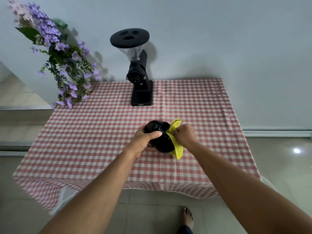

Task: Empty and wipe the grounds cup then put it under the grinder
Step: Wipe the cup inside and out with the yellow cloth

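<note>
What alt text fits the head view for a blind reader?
The left hand grips a black cup over a checked table while the right hand holds a yellow cloth against it. A black grinder stands at the far edge, purple flowers to its left.

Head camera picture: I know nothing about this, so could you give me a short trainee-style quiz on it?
1. Which hand holds the yellow cloth against the grounds cup: A left, B right?
2. Fill in: the purple flowers stand to the ___ of the grinder.
3. True or false: the cup sits under the grinder.
Key: 1 B, the right hand; 2 left; 3 false.
</note>
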The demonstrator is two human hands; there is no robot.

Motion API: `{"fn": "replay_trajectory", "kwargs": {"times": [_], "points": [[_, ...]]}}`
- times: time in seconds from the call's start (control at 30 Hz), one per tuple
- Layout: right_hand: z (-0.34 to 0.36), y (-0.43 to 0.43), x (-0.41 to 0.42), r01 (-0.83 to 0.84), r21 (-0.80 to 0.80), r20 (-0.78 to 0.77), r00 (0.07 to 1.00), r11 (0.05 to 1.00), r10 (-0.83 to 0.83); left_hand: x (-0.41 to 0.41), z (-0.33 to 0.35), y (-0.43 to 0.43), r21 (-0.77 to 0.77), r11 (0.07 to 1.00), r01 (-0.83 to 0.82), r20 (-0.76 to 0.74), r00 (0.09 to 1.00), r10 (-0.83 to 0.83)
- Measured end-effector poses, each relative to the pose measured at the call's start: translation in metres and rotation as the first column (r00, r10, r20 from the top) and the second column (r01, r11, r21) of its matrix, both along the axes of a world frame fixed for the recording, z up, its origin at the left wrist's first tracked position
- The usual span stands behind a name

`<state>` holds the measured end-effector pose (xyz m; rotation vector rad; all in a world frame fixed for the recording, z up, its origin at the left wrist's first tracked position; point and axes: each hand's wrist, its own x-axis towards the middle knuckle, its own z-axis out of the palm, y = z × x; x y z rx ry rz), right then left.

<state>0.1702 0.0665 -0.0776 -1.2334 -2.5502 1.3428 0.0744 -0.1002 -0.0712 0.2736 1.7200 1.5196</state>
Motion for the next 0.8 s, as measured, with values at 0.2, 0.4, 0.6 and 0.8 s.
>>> {"fn": "replay_trajectory", "kwargs": {"times": [0.2, 0.4, 0.6, 0.8], "points": [[0.007, 0.011, 0.005, -0.052, 0.035, -0.006, 0.999, 0.998, 0.052, -0.002, -0.011, -0.009, 0.026, 0.996, -0.085, 0.107, 0.991, 0.082], [0.008, 0.006, 0.016, -0.128, 0.004, -0.312, 0.942, 0.992, 0.123, -0.013, -0.01, -0.018, 0.029, 0.997, -0.074, 0.174, 0.982, 0.068], [-0.003, -0.025, -0.002, -0.273, 0.076, -0.221, 0.933, 0.959, 0.283, -0.009, -0.018, -0.019, 0.001, 1.0, -0.014, 0.21, 0.978, 0.013], [-0.005, -0.036, -0.004, -0.275, 0.185, -0.267, 0.91, 0.943, 0.317, -0.014, -0.021, -0.022, 0.004, 1.0, -0.023, 0.198, 0.98, 0.021]]}}
